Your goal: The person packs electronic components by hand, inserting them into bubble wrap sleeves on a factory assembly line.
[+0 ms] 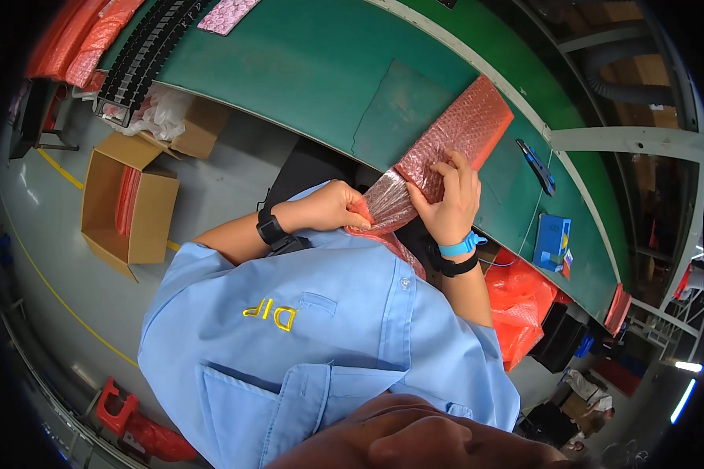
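Note:
A red, translucent bubble-wrap bag (pixel 463 125) lies slantwise on the green bench, its near end hanging over the edge toward my body. My left hand (pixel 328 206) pinches that near end, and the film between my hands is drawn into creases. My right hand (pixel 450 195) rests on the middle of the bag with thumb and fingers apart, fingertips touching the wrap. Whatever the bag may contain cannot be made out. A flat, clear greenish sheet (pixel 395 102) lies on the bench just left of the bag.
On the green bench (pixel 289 66) are a blue-black utility knife (pixel 536 166) and a blue box (pixel 551 241) to the right. A black slotted rack (pixel 145 59) and red bubble-wrap stacks (pixel 82 39) stand far left. An open carton (pixel 152 215) sits on the floor; red bags (pixel 516 301) hang below right.

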